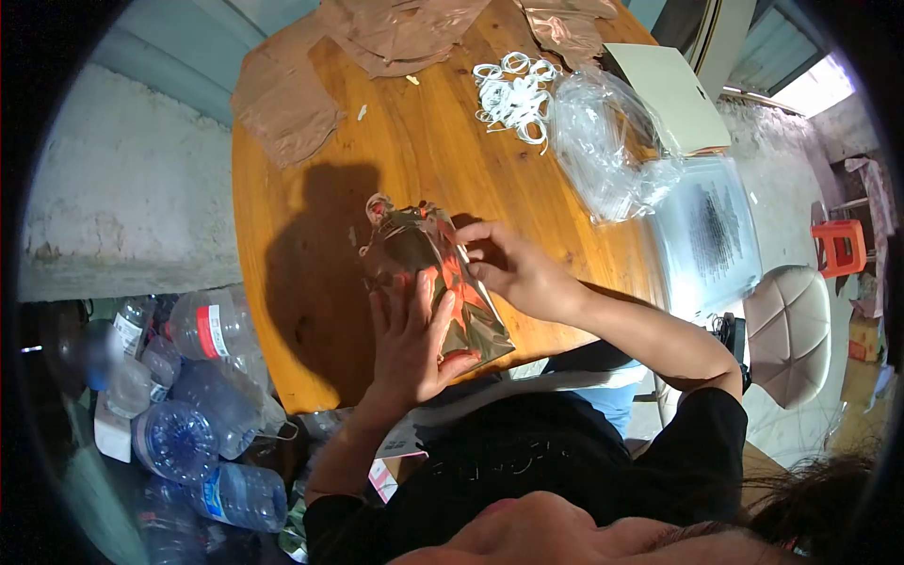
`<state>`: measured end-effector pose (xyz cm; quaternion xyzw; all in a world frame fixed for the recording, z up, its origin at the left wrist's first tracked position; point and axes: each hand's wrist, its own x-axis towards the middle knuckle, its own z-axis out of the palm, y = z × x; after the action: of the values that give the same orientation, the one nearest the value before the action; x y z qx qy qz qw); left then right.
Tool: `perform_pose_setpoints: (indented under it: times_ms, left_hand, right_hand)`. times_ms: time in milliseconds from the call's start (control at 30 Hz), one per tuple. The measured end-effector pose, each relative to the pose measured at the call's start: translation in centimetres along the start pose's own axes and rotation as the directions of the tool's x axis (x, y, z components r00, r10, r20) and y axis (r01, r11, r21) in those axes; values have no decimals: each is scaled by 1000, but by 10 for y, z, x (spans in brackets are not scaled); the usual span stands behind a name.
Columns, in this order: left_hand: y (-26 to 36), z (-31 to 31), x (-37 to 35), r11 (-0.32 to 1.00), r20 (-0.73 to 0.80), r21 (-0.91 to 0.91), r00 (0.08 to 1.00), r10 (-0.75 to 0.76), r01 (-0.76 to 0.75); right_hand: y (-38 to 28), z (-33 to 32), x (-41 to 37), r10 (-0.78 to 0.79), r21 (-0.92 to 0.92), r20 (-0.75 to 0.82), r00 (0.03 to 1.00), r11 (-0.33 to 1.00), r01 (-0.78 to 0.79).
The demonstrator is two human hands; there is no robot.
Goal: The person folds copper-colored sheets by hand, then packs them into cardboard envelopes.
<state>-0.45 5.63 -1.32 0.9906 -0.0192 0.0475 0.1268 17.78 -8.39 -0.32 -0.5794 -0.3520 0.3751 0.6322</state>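
A shiny foil pouch [424, 254] with red print lies tilted above the near edge of the round wooden table [311, 311]. My left hand [411, 344] holds its lower part from beneath, fingers spread along the side. My right hand [508, 268] pinches the pouch's right edge near its upper half. A small white and red piece sticks out at the pouch's far end [379, 209].
White elastic loops [516, 92] lie in a heap on the far side of the table, beside a clear plastic bag [607, 146]. Brown foil bags [287, 99] lie at the far left and back. Empty water bottles [193, 395] pile up on the floor at the left. A stool [789, 325] stands at the right.
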Motion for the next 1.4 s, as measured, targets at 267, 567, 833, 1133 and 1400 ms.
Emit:
perform_pose_setpoints:
  times_ms: [267, 567, 833, 1133, 1400]
  left_hand:
    - [0, 2, -2, 1000, 18, -22, 1000, -11, 11]
    - [2, 1, -1, 999, -10, -28, 1000, -17, 17]
    - [1, -1, 0, 1000, 54, -11, 998, -22, 23]
    - [2, 3, -1, 999, -10, 26, 999, -34, 34]
    - [1, 2, -2, 999, 35, 43, 999, -25, 23]
  right_hand:
    - [-18, -6, 4, 359, 185, -48, 932, 920, -344]
    - [-2, -27, 16, 179, -414, 299, 937, 909, -41]
    - [11, -42, 4, -573, -789, 358, 737, 236, 567]
    - [16, -26, -47, -417, -743, 499, 759, 246, 623]
    - [16, -32, -29, -239, -694, 606, 759, 308, 651]
